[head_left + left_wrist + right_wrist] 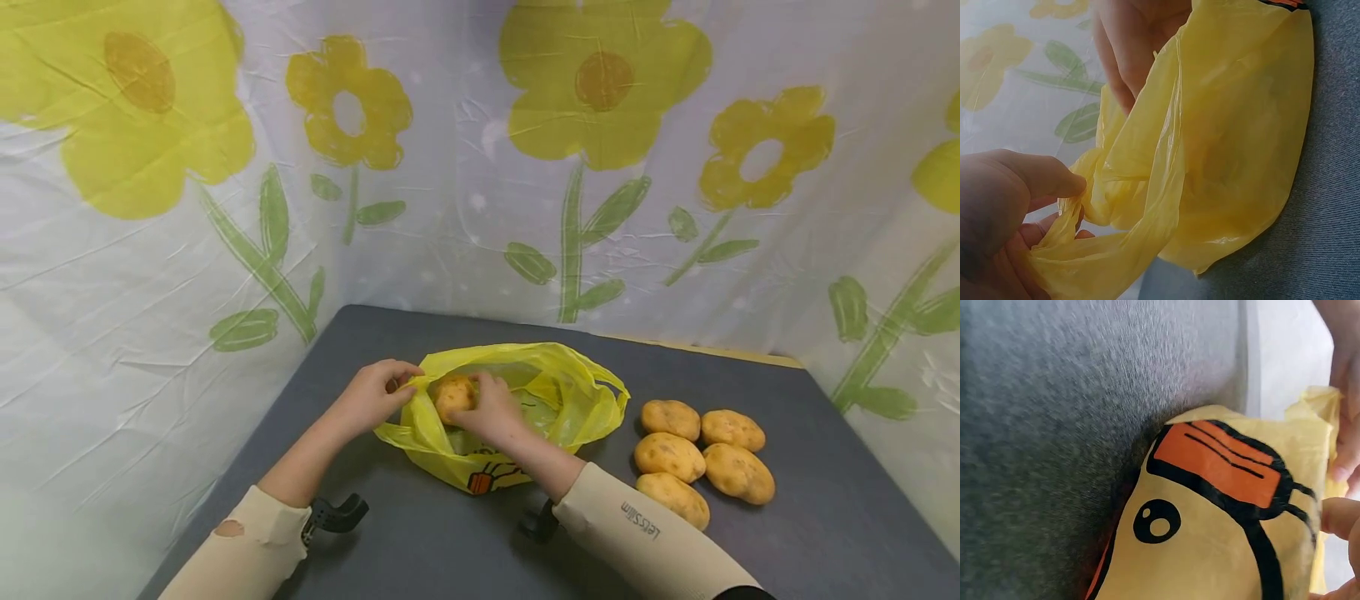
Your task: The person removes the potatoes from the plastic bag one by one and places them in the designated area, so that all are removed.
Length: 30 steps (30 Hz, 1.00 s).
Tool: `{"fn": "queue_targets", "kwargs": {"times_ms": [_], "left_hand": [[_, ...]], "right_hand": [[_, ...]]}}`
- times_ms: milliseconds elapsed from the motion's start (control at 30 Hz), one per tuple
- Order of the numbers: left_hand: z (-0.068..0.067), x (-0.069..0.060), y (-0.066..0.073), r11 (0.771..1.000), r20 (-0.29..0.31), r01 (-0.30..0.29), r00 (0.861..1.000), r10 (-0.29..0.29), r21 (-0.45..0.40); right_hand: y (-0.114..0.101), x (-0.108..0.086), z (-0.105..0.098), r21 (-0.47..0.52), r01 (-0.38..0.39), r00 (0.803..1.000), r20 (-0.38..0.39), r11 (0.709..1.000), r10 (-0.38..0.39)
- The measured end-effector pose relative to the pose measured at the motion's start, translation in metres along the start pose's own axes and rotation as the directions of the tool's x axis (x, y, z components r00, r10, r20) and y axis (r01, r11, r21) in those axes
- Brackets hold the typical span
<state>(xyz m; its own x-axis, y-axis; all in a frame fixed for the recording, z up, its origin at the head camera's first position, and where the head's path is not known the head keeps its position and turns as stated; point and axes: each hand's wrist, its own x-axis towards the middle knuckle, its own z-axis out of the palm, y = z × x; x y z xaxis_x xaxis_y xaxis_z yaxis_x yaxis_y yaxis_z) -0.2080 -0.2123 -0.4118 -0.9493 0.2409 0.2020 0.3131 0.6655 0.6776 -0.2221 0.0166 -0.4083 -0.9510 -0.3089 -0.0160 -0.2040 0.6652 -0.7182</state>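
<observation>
A yellow plastic bag (600,421) stands with its mouth open on the dark table. My left hand (375,396) pinches the bag's left rim between thumb and fingers; the left wrist view shows the left hand (1016,206) with a fold of the bag in its grip. Inside the bag's mouth, at the left, my right hand (491,410) holds a potato (454,398). Black and orange print on the bag (1222,487) fills much of the right wrist view, where the potato is hidden. Several potatoes (670,457) lie grouped to the right of the bag.
The dark grey table (420,550) runs back to a white curtain (457,208) printed with yellow flowers. That curtain also encloses the left and right sides. My right sleeve (637,533) passes close to the nearest potato.
</observation>
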Motion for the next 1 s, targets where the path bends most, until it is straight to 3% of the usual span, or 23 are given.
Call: {"fn": "queue_targets", "kwargs": {"times_ms": [300, 533, 1000], "left_hand": [[0.0, -0.001, -0.001, 1.0, 0.0, -0.01, 1.0, 0.01, -0.004], [0.002, -0.001, 0.0, 1.0, 0.006, -0.003, 1.0, 0.003, 0.002], [0.0, -0.003, 0.0, 1.0, 0.002, 0.012, 1.0, -0.012, -0.002]], "right_hand": [[-0.003, 0.015, 0.015, -0.093, -0.116, 0.992, -0.056, 0.989, 0.112], [-0.008, 0.023, 0.023, -0.175, -0.16, 0.986, -0.07, 0.971, 0.15], [-0.005, 0.028, 0.028, -0.098, -0.129, 0.991, -0.054, 0.987, 0.124]]}}
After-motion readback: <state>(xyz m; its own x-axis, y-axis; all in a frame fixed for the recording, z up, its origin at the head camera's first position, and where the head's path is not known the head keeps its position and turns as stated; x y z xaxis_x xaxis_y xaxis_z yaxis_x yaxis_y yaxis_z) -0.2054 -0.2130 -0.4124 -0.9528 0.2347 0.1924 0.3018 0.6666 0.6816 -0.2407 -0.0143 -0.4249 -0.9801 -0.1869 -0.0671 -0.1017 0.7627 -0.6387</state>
